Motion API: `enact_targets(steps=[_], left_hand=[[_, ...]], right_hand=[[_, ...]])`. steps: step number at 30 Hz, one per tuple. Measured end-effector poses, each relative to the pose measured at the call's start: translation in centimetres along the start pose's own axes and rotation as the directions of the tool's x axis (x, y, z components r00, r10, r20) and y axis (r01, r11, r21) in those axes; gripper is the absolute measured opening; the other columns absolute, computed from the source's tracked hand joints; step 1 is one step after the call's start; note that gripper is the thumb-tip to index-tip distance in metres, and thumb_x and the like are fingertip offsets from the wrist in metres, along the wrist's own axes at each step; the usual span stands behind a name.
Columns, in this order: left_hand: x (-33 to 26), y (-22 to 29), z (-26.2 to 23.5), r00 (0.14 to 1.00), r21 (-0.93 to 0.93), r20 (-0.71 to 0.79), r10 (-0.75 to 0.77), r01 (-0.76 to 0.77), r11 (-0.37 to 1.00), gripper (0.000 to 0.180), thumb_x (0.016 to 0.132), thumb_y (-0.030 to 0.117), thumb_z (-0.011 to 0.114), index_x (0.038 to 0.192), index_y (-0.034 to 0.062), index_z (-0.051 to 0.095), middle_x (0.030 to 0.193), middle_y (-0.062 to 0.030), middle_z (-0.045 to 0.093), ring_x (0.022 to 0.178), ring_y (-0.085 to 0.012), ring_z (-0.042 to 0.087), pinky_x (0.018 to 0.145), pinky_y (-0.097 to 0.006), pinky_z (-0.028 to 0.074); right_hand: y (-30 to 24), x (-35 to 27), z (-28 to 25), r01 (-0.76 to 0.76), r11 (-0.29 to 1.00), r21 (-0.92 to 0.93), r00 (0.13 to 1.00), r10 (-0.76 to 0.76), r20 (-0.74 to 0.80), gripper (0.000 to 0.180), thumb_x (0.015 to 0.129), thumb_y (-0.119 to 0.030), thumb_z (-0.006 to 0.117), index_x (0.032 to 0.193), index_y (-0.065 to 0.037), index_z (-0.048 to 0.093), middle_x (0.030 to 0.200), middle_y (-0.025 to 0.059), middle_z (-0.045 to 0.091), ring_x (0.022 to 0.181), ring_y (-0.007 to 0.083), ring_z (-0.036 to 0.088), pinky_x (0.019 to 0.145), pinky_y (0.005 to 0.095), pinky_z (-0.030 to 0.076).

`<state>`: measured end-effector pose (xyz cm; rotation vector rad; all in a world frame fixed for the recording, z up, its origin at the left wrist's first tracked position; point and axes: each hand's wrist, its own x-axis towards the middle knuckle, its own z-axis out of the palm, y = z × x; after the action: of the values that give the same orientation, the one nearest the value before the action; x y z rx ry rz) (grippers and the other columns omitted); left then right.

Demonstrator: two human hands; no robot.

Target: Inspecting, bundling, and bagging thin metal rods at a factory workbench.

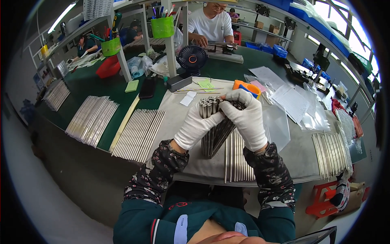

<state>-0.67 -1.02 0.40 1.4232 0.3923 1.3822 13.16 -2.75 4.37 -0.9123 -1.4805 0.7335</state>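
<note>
Both hands wear white gloves and close round a bundle of shiny metal rods (214, 138), which stands tilted over the grey mat. My left hand (198, 127) wraps the bundle's left side, its thumb across the rods just below their ends. My right hand (245, 116) grips the upper right side, fingers bent over the top; some fingertips are hidden. Below my right hand, a row of loose metal rods (239, 160) lies side by side on the mat. Another row of rods (139, 132) is spread to the left, beside a pale strip (124, 124).
Bagged rods (92, 120) lie farther left, and more rods (331, 155) at the right edge. Beyond the hands stand a black fan (192, 59), a dark grey box (179, 82) and an orange tape dispenser (246, 88). Papers (289, 99) lie right. A co-worker (210, 25) sits opposite.
</note>
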Motion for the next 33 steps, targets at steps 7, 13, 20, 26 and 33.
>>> enact_targets(steps=[7,13,20,26,33], left_hand=[[0.1,0.3,0.2,1.0,0.013,0.003,-0.004,0.004,1.0,0.031,0.085,0.007,0.063,0.114,0.0023,0.055,0.104,-0.0009,0.06,0.095,-0.0075,0.055,0.083,-0.023,0.047],[0.0,0.0,-0.3,1.0,0.129,0.011,-0.026,0.024,0.991,0.031,0.085,0.009,0.063,0.114,0.0026,0.054,0.1,0.0001,0.06,0.091,-0.0061,0.055,0.081,-0.023,0.047],[0.1,-0.1,0.0,1.0,0.057,0.015,0.024,-0.025,0.998,0.028,0.086,0.012,0.063,0.111,0.002,0.054,0.099,-0.0005,0.061,0.091,-0.0071,0.056,0.081,-0.023,0.048],[0.0,0.0,-0.2,0.998,0.108,0.053,-0.016,0.01,0.994,0.026,0.086,0.012,0.062,0.108,0.0012,0.054,0.096,-0.0006,0.061,0.087,-0.0071,0.056,0.078,-0.023,0.049],[0.0,0.4,-1.2,0.993,0.286,0.119,0.004,-0.038,0.957,0.022,0.088,0.012,0.058,0.105,-0.0014,0.056,0.09,-0.0027,0.062,0.081,-0.0074,0.056,0.073,-0.024,0.048]], right_hand=[[-0.5,0.2,0.5,0.13,0.982,-0.138,0.989,-0.138,-0.05,0.015,0.072,0.0,0.063,0.086,-0.001,0.066,0.078,0.006,0.062,0.074,0.012,0.059,0.068,0.0237,0.047],[0.3,0.9,-0.1,0.367,0.896,-0.25,0.93,-0.345,0.128,0.026,0.07,0.0,0.063,0.095,-0.003,0.066,0.081,0.0069,0.062,0.076,0.0141,0.06,0.069,0.0252,0.047],[-0.8,0.5,0.5,0.211,0.97,-0.123,0.977,-0.203,0.069,0.015,0.072,-0.002,0.064,0.087,-0.002,0.068,0.083,0.008,0.063,0.075,0.0179,0.061,0.07,0.027,0.047],[-0.7,0.5,0.3,0.294,0.938,-0.185,0.955,-0.277,0.11,0.016,0.072,-0.002,0.063,0.088,-0.002,0.067,0.082,0.008,0.063,0.075,0.0177,0.061,0.07,0.0267,0.048],[-0.5,0.3,0.4,0.167,0.981,-0.101,0.985,-0.16,0.068,0.02,0.071,-0.002,0.063,0.091,-0.003,0.066,0.08,0.008,0.062,0.076,0.0172,0.06,0.071,0.0264,0.047]])
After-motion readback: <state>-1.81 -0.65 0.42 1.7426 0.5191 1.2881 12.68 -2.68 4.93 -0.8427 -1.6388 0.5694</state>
